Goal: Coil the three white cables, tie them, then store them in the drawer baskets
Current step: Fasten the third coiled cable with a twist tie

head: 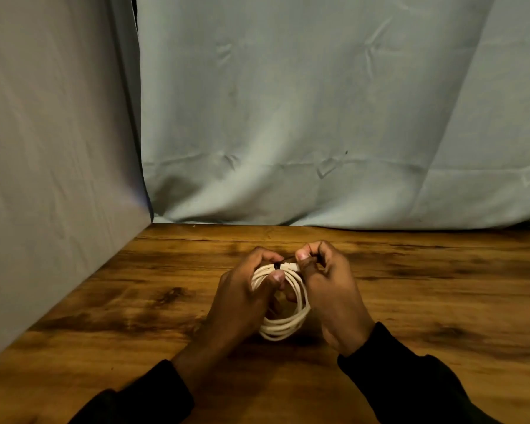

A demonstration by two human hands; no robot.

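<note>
Pale blue-grey cloth (318,117) hung as a creased backdrop across the far side of the scene, and a second, greyer sheet (52,148) closed off the left side, the two meeting at a dark vertical seam. Below them lay one dark-stained wooden tabletop (135,301) with strong grain and darker blotches. Only one white cable (291,325) was in view, already wound into a round coil of several loops held above the middle of the table between two hands; whether its lowest loops touched the wood could not be told. The left hand (242,301) gripped the coil's left side, its thumb pressed over the upper loops and its fingers curled round behind them. The right hand (328,289) stood against the coil's right side, its thumb and forefinger pinching a thin dark tie (288,259) just above the cable's white plug end (286,265), which lay across the top of the coil with a small dark tip toward the left hand. The remaining fingers of the right hand were folded in toward the palm. How far the tie ran round the loops was too small and shadowed to tell. Two black sleeves (410,377) covered both forearms down to the wrists, reaching in from the bottom edge of the view. Warm, dim light fell on the table, leaving the near corners in shadow.
</note>
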